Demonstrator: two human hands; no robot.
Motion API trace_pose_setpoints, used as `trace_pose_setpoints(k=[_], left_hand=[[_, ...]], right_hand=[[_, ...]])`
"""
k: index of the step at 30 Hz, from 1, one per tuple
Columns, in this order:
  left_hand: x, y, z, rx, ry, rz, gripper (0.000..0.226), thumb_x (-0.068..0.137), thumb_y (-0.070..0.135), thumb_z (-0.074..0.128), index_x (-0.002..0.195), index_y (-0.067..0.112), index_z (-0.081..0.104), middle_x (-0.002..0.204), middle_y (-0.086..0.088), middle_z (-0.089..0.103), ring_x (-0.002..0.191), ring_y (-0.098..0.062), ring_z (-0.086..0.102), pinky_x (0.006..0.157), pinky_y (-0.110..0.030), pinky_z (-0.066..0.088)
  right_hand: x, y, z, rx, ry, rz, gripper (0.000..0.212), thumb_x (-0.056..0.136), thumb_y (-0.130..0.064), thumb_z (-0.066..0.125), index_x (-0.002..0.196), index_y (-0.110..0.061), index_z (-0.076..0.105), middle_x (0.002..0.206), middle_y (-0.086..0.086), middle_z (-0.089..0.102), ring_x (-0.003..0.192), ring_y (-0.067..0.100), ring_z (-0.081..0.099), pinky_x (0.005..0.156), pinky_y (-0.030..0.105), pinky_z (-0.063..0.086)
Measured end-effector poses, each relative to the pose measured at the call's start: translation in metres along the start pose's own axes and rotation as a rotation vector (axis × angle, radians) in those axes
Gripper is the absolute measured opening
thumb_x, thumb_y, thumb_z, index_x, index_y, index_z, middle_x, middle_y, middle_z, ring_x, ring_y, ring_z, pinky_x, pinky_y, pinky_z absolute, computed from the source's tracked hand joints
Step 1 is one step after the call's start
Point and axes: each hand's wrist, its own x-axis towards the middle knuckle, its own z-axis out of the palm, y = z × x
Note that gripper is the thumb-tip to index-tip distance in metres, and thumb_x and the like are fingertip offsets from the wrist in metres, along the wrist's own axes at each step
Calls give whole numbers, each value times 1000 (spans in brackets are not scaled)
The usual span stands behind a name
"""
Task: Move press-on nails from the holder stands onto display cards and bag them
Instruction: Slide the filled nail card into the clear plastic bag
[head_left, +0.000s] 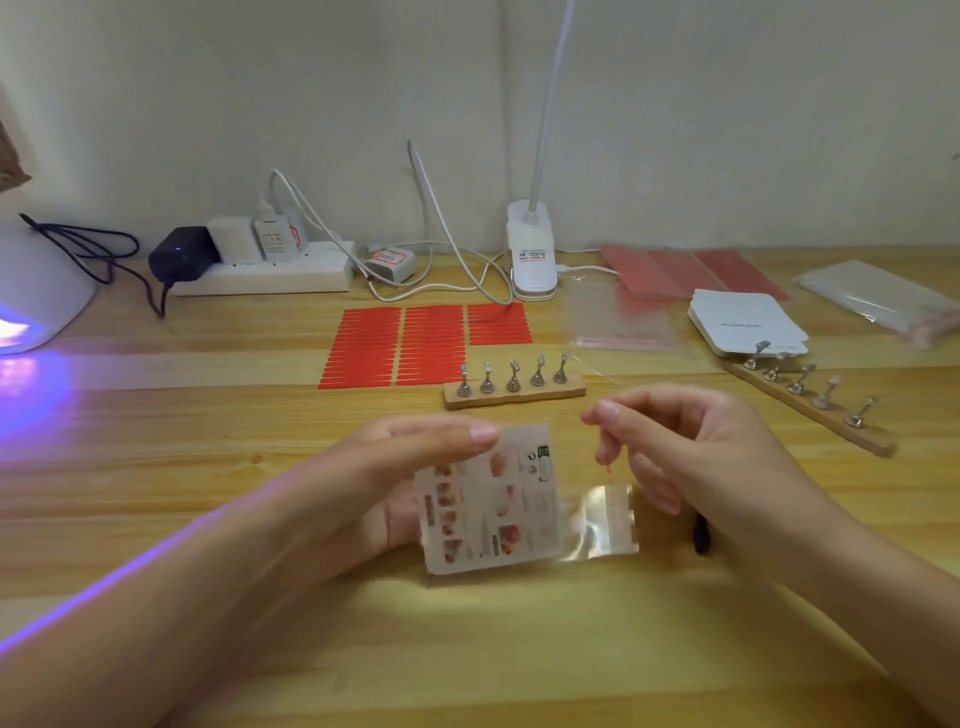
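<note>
Wooden desk (156, 467), left hand (363, 488) holding bagged display card (488, 499), right hand (691, 457) pinching strip (605, 457)

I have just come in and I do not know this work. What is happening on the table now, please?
A person is packing a display card with press-on nails into a clear bag. The left hand holds the card, already inside the bag, above the wooden table. The right hand pinches a thin red strip at the bag's open flap, probably its seal liner. Behind them, two wooden holder stands hold metal pegs; whether nails remain on them is too blurred to tell.
</note>
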Motion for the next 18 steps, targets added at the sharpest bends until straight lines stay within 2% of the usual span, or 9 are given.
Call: trace_pose_setpoints(k=[2, 4, 6, 8, 10, 13, 16, 18], left_hand=[[3, 11, 1, 189, 37, 11, 42, 57, 40, 77, 90, 15, 75, 93, -9, 73, 81, -17, 70, 63, -24, 56], [10, 21, 6, 411, 82, 78, 38, 63, 51, 73, 89, 24, 75, 92, 2, 74, 80, -10, 70, 62, -18, 54], [18, 25, 17, 546, 91, 120, 36, 64, 52, 69, 88, 26, 75, 88, 8, 74, 79, -4, 68, 67, -15, 53], [26, 23, 28, 638, 80, 123, 29, 68, 49, 68, 84, 26, 75, 82, 10, 73, 69, 3, 63, 60, -9, 47], [33, 17, 34, 648, 71, 107, 19, 75, 40, 70, 78, 22, 74, 76, 7, 73, 62, 2, 59, 52, -9, 44], [39, 9, 36, 552, 83, 86, 13, 78, 26, 71, 67, 20, 71, 70, 0, 73, 57, -7, 62, 49, -13, 46], [41, 3, 35, 495, 97, 114, 11, 81, 20, 69, 70, 17, 72, 71, -3, 73, 59, -10, 64, 51, -16, 48], [41, 0, 35, 504, 109, 141, 9, 81, 22, 69, 76, 17, 73, 74, -4, 73, 63, -15, 62, 57, -23, 47]], right_hand=[[1, 0, -1, 25, -35, 25, 19, 76, -30, 60, 75, -14, 70, 58, -2, 60, 38, 8, 33, 35, 17, 31], [1, 2, -2, -14, -63, 23, 20, 86, -24, 56, 73, -16, 69, 55, -4, 57, 37, 6, 32, 36, 16, 29], [2, 1, -3, -94, -89, -30, 26, 90, -23, 53, 69, -19, 68, 52, -7, 54, 38, 4, 34, 38, 12, 28], [2, 0, -3, -171, -105, -102, 33, 90, -23, 53, 60, -23, 66, 46, -8, 50, 36, -1, 36, 40, 7, 29], [2, 1, -4, -219, -99, -136, 33, 89, -26, 54, 59, -21, 66, 45, -8, 47, 35, -1, 38, 39, 8, 29], [5, 7, -8, -282, -76, -140, 23, 89, -23, 57, 69, -17, 68, 46, -6, 50, 35, 0, 42, 38, 9, 31], [8, 14, -12, -465, -8, -244, 4, 83, -26, 64, 84, -29, 67, 61, -8, 58, 50, 2, 45, 51, 11, 36], [8, 18, -14, -647, 81, -400, 10, 79, -24, 69, 87, -30, 66, 70, -11, 57, 59, 5, 44, 57, 11, 35]])
